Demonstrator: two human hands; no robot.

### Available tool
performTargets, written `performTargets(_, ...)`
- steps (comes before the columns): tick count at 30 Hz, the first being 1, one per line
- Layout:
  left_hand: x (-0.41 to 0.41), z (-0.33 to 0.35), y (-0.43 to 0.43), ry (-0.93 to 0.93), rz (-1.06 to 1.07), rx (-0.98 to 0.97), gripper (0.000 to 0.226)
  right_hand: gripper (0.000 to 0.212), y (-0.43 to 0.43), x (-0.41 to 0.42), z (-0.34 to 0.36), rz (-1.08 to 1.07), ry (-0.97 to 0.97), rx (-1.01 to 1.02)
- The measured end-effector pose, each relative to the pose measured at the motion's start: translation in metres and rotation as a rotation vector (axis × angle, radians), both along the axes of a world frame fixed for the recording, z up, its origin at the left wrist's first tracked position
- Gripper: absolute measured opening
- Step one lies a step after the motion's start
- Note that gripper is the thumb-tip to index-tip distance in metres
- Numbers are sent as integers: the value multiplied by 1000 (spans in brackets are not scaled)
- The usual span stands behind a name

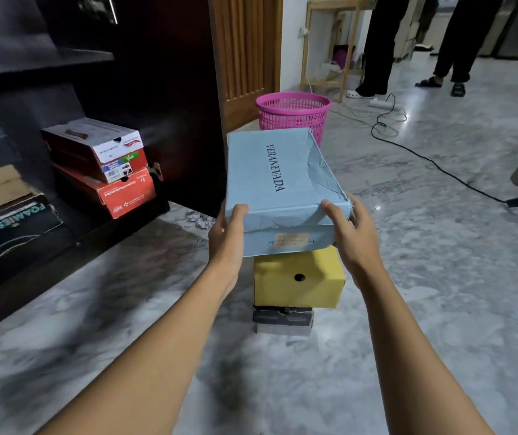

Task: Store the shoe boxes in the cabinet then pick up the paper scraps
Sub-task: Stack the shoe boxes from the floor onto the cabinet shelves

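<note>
Left hand (228, 237) and right hand (353, 233) grip, with curled fingers (239, 212), the blue VERANEVADA shoe box (270, 177) above the yellow box (298, 287).

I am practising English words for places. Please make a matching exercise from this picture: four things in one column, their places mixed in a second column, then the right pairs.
1. light blue cardboard shoe box
2. yellow cardboard box with a round hole
3. pink plastic mesh basket
4. orange cardboard shoe box

A. on the floor beside the wooden door
B. in the cabinet, under a red and white box
C. gripped by the left hand and the right hand
D. stacked on a black box

Pairs: 1-C, 2-D, 3-A, 4-B
</note>
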State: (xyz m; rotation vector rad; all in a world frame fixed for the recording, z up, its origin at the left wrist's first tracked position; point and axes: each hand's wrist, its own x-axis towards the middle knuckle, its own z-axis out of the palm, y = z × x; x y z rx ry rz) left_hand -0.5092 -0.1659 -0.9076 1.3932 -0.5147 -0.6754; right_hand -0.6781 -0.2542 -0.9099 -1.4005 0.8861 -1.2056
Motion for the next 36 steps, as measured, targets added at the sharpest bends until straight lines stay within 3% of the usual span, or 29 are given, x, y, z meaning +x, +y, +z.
performTargets(4, 4, 26, 17, -3, 151, -28, 40, 42, -1, 23, 27, 74, 12, -63)
performTargets(7, 21, 54, 30, -24, 230, -37, 29, 48, -2, 46, 51, 119, -2, -103)
performTargets(11, 48, 95, 46, -55, 282, -41, 22, 38, 4, 77, 88, 177, -32, -184)
performTargets(17, 82, 165, 61, -38, 307, -91, 15, 49, 9, 108, 152, 221, 11, -276)
performTargets(21, 101, 192, 72, -55, 343, -126, 18, 28, 17, 133, 181, 288, -16, -305)
performTargets(28, 152, 243, 71, -87, 437, -220, 13, 39, 15, 212, 229, 254, -47, -307)
performTargets(36, 239, 293, 31, -102, 529, -131, 50, 48, -23, 315, 284, 170, 73, -376)
